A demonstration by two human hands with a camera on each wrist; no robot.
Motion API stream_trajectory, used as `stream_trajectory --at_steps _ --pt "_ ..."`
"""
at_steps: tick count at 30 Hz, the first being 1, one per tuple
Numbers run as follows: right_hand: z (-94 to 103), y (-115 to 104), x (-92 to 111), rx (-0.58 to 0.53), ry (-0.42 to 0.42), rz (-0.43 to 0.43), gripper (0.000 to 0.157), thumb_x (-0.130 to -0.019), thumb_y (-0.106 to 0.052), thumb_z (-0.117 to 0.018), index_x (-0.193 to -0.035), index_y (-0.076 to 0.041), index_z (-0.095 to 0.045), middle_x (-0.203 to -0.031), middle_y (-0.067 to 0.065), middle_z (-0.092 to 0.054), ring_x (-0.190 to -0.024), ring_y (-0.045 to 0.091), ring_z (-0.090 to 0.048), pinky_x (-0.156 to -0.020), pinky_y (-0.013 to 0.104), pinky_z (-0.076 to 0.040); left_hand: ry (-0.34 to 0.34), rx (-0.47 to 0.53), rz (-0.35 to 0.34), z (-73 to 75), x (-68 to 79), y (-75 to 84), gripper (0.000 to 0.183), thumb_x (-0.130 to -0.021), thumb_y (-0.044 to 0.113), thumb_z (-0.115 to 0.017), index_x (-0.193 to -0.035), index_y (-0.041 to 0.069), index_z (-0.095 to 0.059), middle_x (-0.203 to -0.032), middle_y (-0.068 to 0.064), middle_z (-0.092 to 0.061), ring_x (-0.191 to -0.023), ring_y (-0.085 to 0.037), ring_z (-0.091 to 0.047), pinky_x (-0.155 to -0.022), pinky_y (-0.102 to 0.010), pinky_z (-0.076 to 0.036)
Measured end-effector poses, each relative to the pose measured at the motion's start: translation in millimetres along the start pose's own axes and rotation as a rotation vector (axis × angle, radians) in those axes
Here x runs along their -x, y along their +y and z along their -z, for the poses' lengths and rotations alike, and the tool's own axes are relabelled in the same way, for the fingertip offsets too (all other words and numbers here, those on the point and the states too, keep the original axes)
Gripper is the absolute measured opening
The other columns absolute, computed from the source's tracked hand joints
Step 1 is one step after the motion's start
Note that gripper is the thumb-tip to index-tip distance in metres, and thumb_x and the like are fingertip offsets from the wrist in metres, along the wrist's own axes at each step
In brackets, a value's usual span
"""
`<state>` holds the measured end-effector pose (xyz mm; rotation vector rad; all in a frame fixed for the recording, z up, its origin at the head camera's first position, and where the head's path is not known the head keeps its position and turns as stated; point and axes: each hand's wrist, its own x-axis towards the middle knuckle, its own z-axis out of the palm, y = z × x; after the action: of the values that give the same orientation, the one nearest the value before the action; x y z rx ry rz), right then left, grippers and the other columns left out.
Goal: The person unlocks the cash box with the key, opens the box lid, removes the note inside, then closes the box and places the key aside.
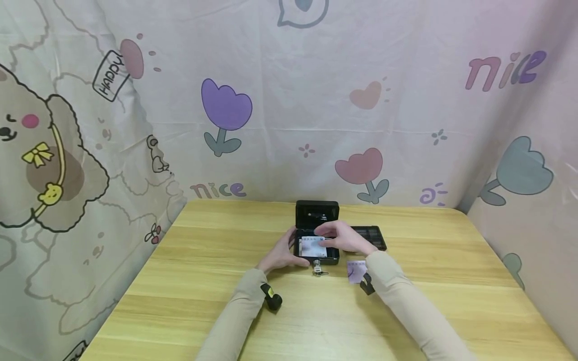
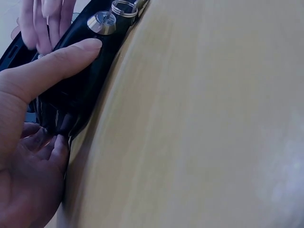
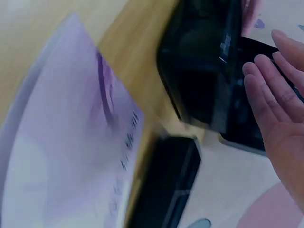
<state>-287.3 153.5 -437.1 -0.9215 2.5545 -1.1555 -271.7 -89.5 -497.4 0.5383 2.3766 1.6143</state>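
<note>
A small black cash box (image 1: 334, 260) stands on the table with its lid (image 1: 310, 208) raised at the back. My left hand (image 1: 281, 254) grips its left front corner, the thumb along the front and the fingers round the side. In the left wrist view that thumb lies just beside the silver lock (image 2: 102, 23), from which a key ring (image 2: 124, 8) hangs. My right hand (image 1: 346, 238) reaches over the box from the right, its fingers fairly straight in the right wrist view. Its fingertips are right by a pale printed paper pad (image 1: 311, 247) inside the box.
A black compartment tray (image 1: 372, 235) lies to the right of the box, partly behind the right hand. A purple paper pad (image 1: 355, 271) lies on the wooden table (image 1: 316, 321) near the right wrist. A patterned curtain (image 1: 289, 110) hangs behind the table and at both sides.
</note>
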Motion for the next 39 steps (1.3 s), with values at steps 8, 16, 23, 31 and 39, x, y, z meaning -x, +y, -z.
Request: stream_trajectory --at_steps 8,16,23,31,39 --pt "-14.8 5.5 -17.9 0.031 -0.037 0.018 0.046 -0.084 0.000 -0.075 -0.128 0.004 -0.064 -0.131 0.021 -0.067 -0.122 0.037 -0.064 -0.106 0.052 -0.054 -0.008 0.015 -0.016 1.2 1.2 0.1 0.120 -0.072 0.012 -0.091 -0.159 -0.004 -0.011 -0.166 -0.029 -0.016 -0.152 -0.045 -0.026 -0.126 -0.051 -0.028" --pt "-22.9 7.9 -23.4 0.084 -0.057 0.019 0.052 -0.079 0.004 -0.077 -0.130 0.001 -0.064 -0.130 0.019 -0.068 -0.121 0.033 -0.063 -0.105 0.053 -0.053 -0.004 0.010 -0.031 0.3 0.0 -0.6 0.118 -0.072 0.010 -0.090 -0.159 -0.005 -0.011 -0.165 -0.029 -0.017 -0.152 -0.045 -0.027 -0.126 -0.051 -0.028" --pt "-24.0 9.4 -25.6 0.096 -0.058 0.028 0.052 -0.079 0.001 -0.079 -0.130 -0.001 -0.064 -0.127 0.016 -0.069 -0.116 0.031 -0.064 -0.103 0.050 -0.055 -0.010 0.022 -0.062 0.0 -1.1 -1.5 0.117 -0.072 0.008 -0.090 -0.158 -0.005 -0.012 -0.165 -0.028 -0.021 -0.151 -0.045 -0.027 -0.127 -0.051 -0.027" --pt "-24.0 8.2 -26.1 0.077 -0.045 0.030 0.050 -0.080 0.001 -0.080 -0.128 0.000 -0.065 -0.128 0.017 -0.069 -0.115 0.031 -0.067 -0.102 0.051 -0.056 -0.019 0.015 -0.062 0.4 -1.1 -2.2 0.116 -0.071 0.010 -0.091 -0.159 -0.001 -0.015 -0.165 -0.025 -0.022 -0.152 -0.042 -0.027 -0.127 -0.049 -0.026" --pt "-26.5 9.4 -26.6 0.063 0.008 0.052 0.044 -0.081 0.000 -0.077 -0.124 0.001 -0.068 -0.122 0.017 -0.072 -0.109 0.027 -0.068 -0.097 0.046 -0.059 -0.017 0.001 -0.048 0.5 -0.6 -1.8 0.118 -0.072 0.012 -0.091 -0.159 -0.002 -0.013 -0.166 -0.025 -0.019 -0.152 -0.042 -0.027 -0.127 -0.049 -0.027"
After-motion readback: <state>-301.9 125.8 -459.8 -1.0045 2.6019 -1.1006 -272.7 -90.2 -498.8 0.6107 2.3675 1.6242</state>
